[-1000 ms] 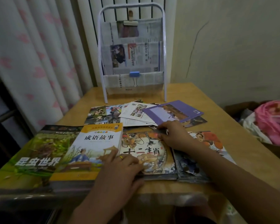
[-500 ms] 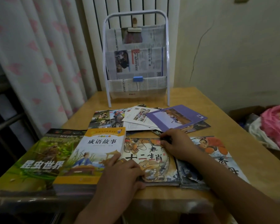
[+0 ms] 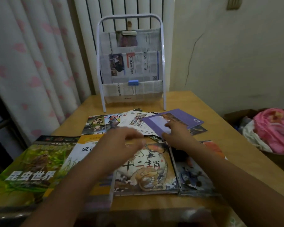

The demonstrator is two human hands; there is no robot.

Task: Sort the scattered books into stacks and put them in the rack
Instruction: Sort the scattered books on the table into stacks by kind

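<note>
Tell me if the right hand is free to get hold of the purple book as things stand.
Probably yes. The right hand already lies on the purple book, which sits on top of the scattered pile with nothing over it. Motion blur hides whether there is any grip yet.

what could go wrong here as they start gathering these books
1. The purple book lies on a loose, overlapping fan of thin booklets; with the right hand on its near edge, pulling it may drag the ones under it askew.
2. The green insect book and the yellow book sit at the table's near edge; the left hand sweeping over them could nudge them off.
</note>
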